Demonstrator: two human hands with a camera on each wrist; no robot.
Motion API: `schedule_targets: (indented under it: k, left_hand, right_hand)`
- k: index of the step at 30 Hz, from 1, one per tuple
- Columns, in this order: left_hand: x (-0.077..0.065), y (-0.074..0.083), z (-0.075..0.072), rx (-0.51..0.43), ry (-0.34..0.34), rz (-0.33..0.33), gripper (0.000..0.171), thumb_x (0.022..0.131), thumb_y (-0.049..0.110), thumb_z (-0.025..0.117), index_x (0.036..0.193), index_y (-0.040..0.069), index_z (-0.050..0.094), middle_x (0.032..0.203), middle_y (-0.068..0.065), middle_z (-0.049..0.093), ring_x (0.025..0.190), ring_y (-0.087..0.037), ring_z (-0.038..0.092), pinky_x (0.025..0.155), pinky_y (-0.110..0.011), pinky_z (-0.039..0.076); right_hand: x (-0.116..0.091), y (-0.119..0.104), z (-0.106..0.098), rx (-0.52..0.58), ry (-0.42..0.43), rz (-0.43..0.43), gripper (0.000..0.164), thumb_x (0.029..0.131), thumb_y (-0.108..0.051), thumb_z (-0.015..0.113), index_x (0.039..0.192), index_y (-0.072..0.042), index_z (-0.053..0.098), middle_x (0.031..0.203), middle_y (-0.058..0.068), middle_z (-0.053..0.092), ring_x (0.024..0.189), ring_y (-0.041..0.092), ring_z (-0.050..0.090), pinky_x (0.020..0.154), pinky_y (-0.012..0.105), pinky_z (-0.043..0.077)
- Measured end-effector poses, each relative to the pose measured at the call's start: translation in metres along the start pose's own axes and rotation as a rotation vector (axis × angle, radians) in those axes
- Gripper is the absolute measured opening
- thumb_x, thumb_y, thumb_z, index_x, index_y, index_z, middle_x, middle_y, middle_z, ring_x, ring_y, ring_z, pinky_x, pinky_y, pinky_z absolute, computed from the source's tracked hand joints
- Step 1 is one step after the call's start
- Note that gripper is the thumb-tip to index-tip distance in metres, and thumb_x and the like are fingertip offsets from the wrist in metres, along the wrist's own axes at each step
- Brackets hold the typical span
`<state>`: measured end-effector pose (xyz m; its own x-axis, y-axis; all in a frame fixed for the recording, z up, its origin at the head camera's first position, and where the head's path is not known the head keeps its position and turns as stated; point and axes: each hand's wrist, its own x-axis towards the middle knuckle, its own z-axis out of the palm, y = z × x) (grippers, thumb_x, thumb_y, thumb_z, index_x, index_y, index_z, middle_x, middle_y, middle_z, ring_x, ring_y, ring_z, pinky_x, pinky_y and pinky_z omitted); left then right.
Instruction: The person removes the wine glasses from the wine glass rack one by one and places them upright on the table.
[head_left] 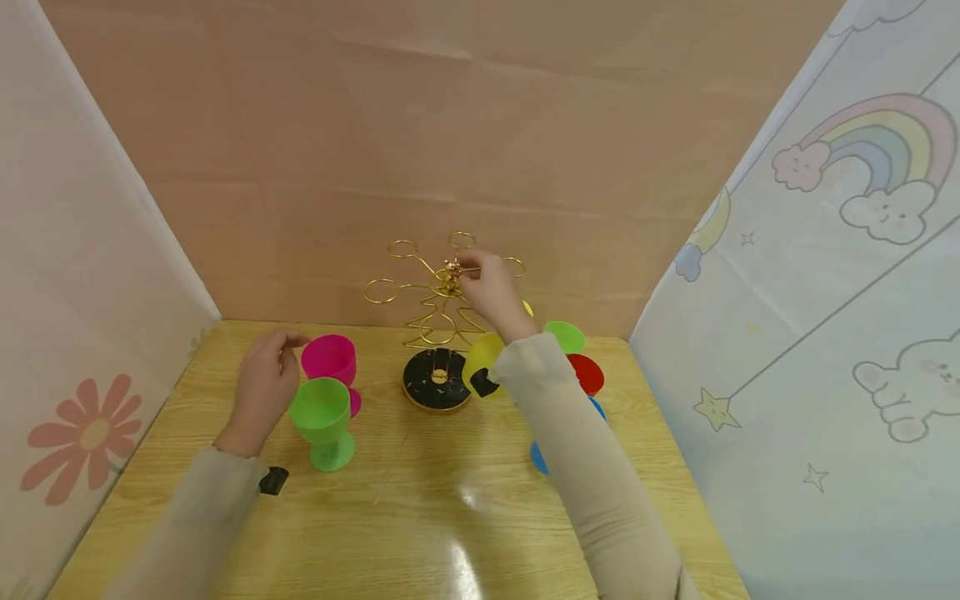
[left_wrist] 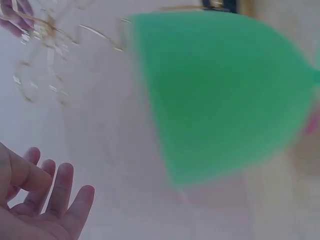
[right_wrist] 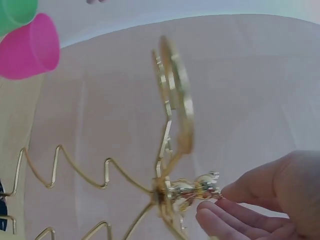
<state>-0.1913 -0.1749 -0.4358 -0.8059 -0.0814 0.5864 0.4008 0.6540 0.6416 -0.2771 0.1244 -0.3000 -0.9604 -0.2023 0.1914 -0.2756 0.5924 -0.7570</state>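
Observation:
A gold wire rack (head_left: 444, 291) with looped arms and zigzag uprights stands on a round black base (head_left: 422, 388). Atop its hub is a small shiny gold bear figurine (right_wrist: 202, 187). My right hand (head_left: 491, 292) pinches the end of that figurine between thumb and fingers. My left hand (head_left: 268, 379) hangs in the air beside the cups on the left, holding nothing. In the left wrist view its fingers (left_wrist: 59, 190) are loosely spread. Nearest to it are a green goblet cup (head_left: 324, 421) and a magenta goblet cup (head_left: 327, 358), both upright.
To the right, partly behind my right forearm, are a yellow cup (head_left: 482, 352), another green cup (head_left: 566, 336), a red cup (head_left: 587, 375) and a blue cup (head_left: 539, 457). A peach backdrop (head_left: 420, 108) rises behind the wooden table (head_left: 375, 533), with patterned side panels (head_left: 787, 333).

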Motion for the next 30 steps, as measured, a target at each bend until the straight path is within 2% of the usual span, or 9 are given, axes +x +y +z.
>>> schedule_targets:
  k: [4, 7, 11, 16, 20, 22, 25, 30]
  left_hand:
    - [0.023, 0.028, 0.002, -0.024, 0.014, 0.121, 0.026, 0.092, -0.018, 0.045, 0.103, -0.009, 0.067, 0.099, -0.024, 0.066, 0.092, -0.039, 0.059, 0.074, -0.049, 0.048]
    - [0.037, 0.049, 0.006, -0.046, -0.012, 0.183, 0.025, 0.092, -0.018, 0.047, 0.103, -0.009, 0.067, 0.099, -0.024, 0.065, 0.09, -0.038, 0.056, 0.075, -0.048, 0.047]
    - [0.053, 0.075, 0.013, -0.062, -0.104, 0.182, 0.022, 0.096, -0.013, 0.05, 0.108, -0.007, 0.067, 0.107, -0.025, 0.063, 0.096, -0.038, 0.055, 0.08, -0.05, 0.048]
    - [0.074, 0.099, 0.025, -0.051, -0.221, 0.182, 0.025, 0.1, -0.002, 0.054, 0.123, -0.003, 0.064, 0.12, -0.022, 0.059, 0.109, -0.037, 0.055, 0.089, -0.051, 0.051]
    - [0.091, 0.111, 0.036, -0.055, -0.261, 0.228, 0.03, 0.101, 0.001, 0.057, 0.131, -0.003, 0.062, 0.126, -0.022, 0.058, 0.116, -0.037, 0.055, 0.097, -0.05, 0.05]
    - [0.099, 0.116, 0.041, -0.055, -0.279, 0.24, 0.032, 0.101, 0.001, 0.058, 0.132, -0.003, 0.061, 0.127, -0.023, 0.059, 0.117, -0.037, 0.055, 0.1, -0.051, 0.048]
    - [0.11, 0.121, 0.049, -0.062, -0.323, 0.227, 0.033, 0.101, 0.001, 0.058, 0.134, -0.002, 0.061, 0.129, -0.022, 0.06, 0.118, -0.036, 0.054, 0.101, -0.051, 0.046]
    - [0.124, 0.129, 0.062, -0.036, -0.423, 0.176, 0.037, 0.102, 0.001, 0.057, 0.139, 0.003, 0.059, 0.134, -0.019, 0.058, 0.12, -0.035, 0.052, 0.102, -0.049, 0.046]
  right_hand:
    - [-0.006, -0.002, -0.005, 0.068, 0.015, 0.006, 0.039, 0.101, 0.002, 0.052, 0.14, 0.0, 0.057, 0.136, 0.018, 0.059, 0.122, 0.032, 0.058, 0.099, 0.041, 0.053]
    - [-0.014, -0.002, -0.01, 0.076, 0.057, -0.03, 0.039, 0.101, 0.004, 0.051, 0.14, 0.0, 0.057, 0.136, 0.018, 0.058, 0.122, 0.032, 0.057, 0.102, 0.042, 0.051]
    - [-0.028, 0.003, -0.018, 0.036, 0.166, -0.122, 0.037, 0.098, 0.004, 0.054, 0.134, 0.002, 0.061, 0.132, 0.019, 0.06, 0.119, 0.034, 0.06, 0.104, 0.043, 0.049]
    - [-0.052, 0.015, -0.026, 0.04, 0.343, -0.249, 0.031, 0.095, 0.002, 0.059, 0.124, 0.004, 0.067, 0.122, 0.02, 0.065, 0.111, 0.033, 0.063, 0.103, 0.044, 0.051]
    - [-0.072, 0.028, -0.025, 0.092, 0.481, -0.354, 0.027, 0.094, 0.006, 0.061, 0.119, 0.005, 0.069, 0.117, 0.02, 0.067, 0.109, 0.034, 0.063, 0.101, 0.044, 0.052]
    - [-0.082, 0.035, -0.022, 0.133, 0.54, -0.377, 0.026, 0.094, 0.008, 0.06, 0.118, 0.005, 0.069, 0.117, 0.019, 0.067, 0.11, 0.035, 0.063, 0.1, 0.044, 0.053]
    - [-0.096, 0.045, -0.015, 0.217, 0.615, -0.351, 0.025, 0.095, 0.008, 0.06, 0.119, 0.005, 0.068, 0.118, 0.018, 0.066, 0.111, 0.035, 0.062, 0.1, 0.041, 0.054]
    - [-0.111, 0.061, -0.003, 0.347, 0.679, -0.175, 0.025, 0.101, -0.001, 0.056, 0.124, 0.005, 0.064, 0.124, 0.018, 0.065, 0.116, 0.028, 0.062, 0.096, 0.023, 0.052]
